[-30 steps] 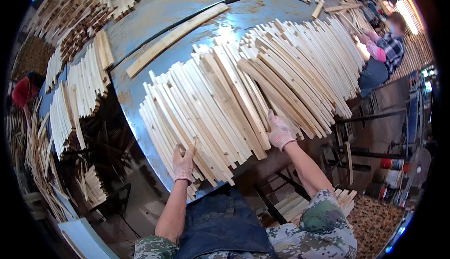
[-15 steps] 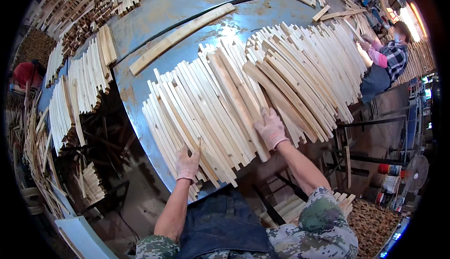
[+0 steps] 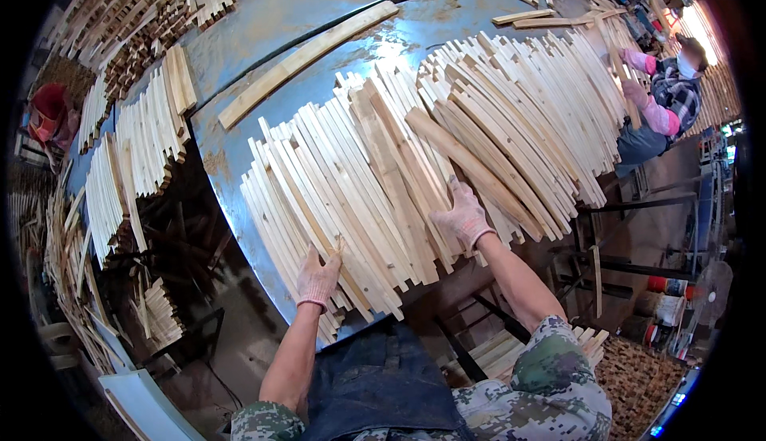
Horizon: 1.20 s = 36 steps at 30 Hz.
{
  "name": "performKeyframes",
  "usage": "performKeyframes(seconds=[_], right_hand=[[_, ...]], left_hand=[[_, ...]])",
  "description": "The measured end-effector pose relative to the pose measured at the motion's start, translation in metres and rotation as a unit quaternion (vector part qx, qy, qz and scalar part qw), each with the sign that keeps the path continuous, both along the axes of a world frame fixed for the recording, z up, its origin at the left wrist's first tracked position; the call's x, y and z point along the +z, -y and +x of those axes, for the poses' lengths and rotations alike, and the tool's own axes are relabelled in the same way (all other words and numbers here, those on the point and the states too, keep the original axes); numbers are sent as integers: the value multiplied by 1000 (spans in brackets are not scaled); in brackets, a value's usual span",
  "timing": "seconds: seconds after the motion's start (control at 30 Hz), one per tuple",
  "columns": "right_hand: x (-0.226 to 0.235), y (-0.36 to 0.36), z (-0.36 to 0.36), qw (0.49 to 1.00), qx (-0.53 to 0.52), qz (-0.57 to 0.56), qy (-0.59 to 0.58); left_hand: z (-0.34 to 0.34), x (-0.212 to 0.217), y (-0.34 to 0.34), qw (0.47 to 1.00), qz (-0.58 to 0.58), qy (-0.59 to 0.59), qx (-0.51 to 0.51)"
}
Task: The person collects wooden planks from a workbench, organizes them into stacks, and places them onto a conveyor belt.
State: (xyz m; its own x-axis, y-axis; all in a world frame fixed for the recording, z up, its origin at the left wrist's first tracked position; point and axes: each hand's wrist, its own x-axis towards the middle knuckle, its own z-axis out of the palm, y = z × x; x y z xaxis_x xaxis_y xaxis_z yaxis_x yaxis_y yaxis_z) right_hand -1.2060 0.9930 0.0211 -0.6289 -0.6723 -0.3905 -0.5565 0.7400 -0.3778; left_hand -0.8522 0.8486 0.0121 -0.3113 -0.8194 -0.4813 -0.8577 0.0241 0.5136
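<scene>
A wide layer of pale wooden slats [image 3: 375, 170] lies fanned across a blue metal table [image 3: 319, 2]. My left hand [image 3: 319, 275], in a light glove, rests on the near ends of the slats at the table's front edge, fingers around one slat end. My right hand [image 3: 461, 216], gloved too, lies flat with spread fingers on top of the slats a little farther in. A broader, darker slat [image 3: 471, 166] crosses the pile just beyond my right hand.
A long plank [image 3: 307, 57] lies alone on the table behind the pile. More slat stacks [image 3: 132, 162] stand at the left. Another person [image 3: 666, 94] works at the table's right end. Metal frames and wood offcuts [image 3: 558, 345] sit below the edge.
My right hand has slid left and nearer along the slat tops. My left hand has moved slightly right and closed on a slat end. The slats have shifted a little.
</scene>
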Motion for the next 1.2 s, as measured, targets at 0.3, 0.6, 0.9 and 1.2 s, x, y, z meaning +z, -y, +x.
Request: performKeyframes(seconds=[0.3,0.6,0.9,1.2], right_hand=[[-3,38,3,999,-30,20,-32],[-13,37,44,998,-16,-22,-52],[-3,25,61,997,-57,-18,-39],[-10,-140,136,998,-37,-27,-42]], left_hand=[[-16,-7,-3,993,-3,-88,85],[13,-32,41,995,-76,-37,47],[3,4,15,996,-73,-21,37],[105,-17,-161,997,-63,-24,28]])
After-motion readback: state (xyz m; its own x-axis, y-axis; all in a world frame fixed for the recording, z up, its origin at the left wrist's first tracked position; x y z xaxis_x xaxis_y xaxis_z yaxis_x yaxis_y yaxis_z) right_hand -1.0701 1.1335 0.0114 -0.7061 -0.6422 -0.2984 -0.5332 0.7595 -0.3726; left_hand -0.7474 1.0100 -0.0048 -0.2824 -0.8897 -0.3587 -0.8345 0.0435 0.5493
